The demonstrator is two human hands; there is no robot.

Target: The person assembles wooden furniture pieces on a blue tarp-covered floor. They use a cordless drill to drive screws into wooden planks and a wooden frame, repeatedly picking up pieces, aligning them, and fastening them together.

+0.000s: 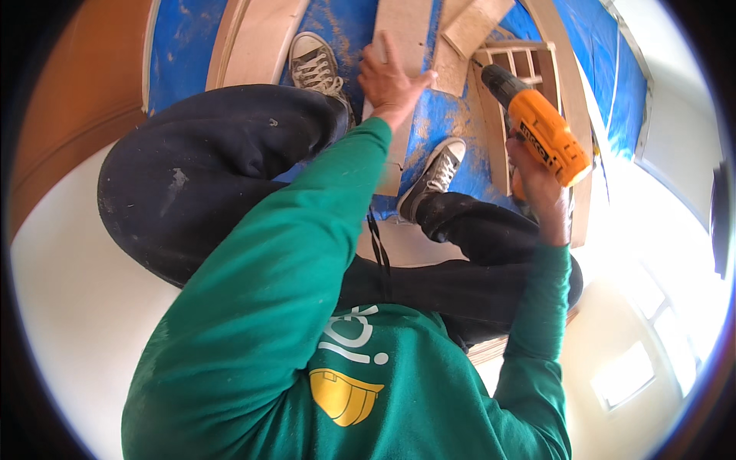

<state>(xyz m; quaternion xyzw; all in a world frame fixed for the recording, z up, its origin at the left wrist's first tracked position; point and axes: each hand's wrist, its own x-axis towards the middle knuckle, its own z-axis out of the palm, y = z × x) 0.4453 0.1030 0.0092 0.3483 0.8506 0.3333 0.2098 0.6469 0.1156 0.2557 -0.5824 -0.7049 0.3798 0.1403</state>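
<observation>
Left hand (389, 77): fingers spread flat, pressing on a pale wooden board (405, 38) that lies on the blue floor sheet (180, 46).
Right hand (540, 188): wrapped tight round the grip of an orange cordless drill (537, 126), its dark chuck aimed up-left toward the board.
Board: between the two grey sneakers (316, 65), just beside a slatted wooden frame (521, 65).
Nearby: wood offcuts (475, 23) above the frame; a curved wooden piece (257, 38) to the left.
</observation>
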